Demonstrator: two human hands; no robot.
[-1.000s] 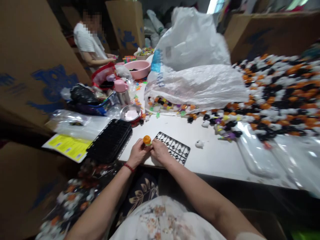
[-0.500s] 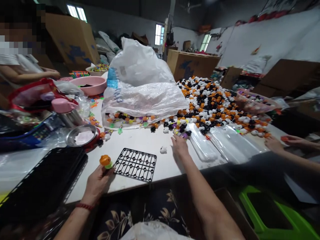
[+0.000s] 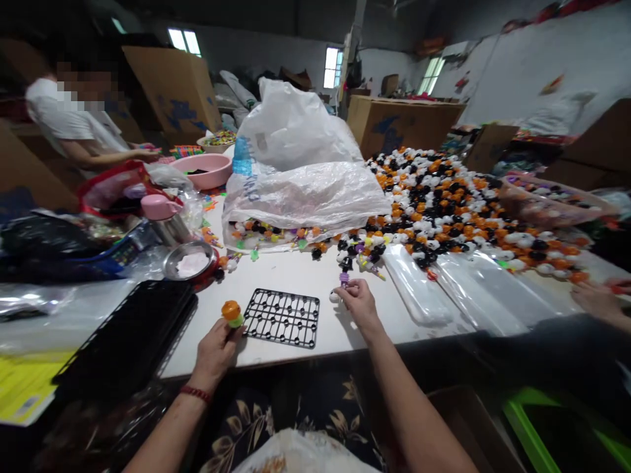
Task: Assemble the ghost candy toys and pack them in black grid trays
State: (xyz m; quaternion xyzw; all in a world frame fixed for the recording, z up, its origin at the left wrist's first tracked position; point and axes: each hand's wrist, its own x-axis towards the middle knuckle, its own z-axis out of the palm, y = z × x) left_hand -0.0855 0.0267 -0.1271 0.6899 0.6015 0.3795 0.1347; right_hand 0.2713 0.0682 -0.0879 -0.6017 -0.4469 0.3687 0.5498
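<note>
My left hand [image 3: 217,351] is closed around the green lower part of a small toy with an orange pumpkin head [image 3: 231,310], beside the left edge of a black plastic grid tray [image 3: 282,318]. In my right hand [image 3: 361,305], fingertips pinch a small toy with a purple lower part and a black top [image 3: 345,270], held upright. A white ghost-shaped piece [image 3: 334,297] is right by those fingers, partly covered by them. The grid tray lies flat on the white table [image 3: 276,269] between my two hands.
A large pile of orange, black and white pieces [image 3: 438,197] covers the back right. Clear plastic bags [image 3: 417,289] lie before it. A white sack [image 3: 300,177] stands behind. At left are stacked black trays [image 3: 133,328] and a metal bowl [image 3: 190,261]. Co-worker's hands [image 3: 599,299] are far right.
My right hand has drawn back from the small toys, bringing the purple-and-black one nearer. The left hand still holds the pumpkin toy. The camera view has turned left.
</note>
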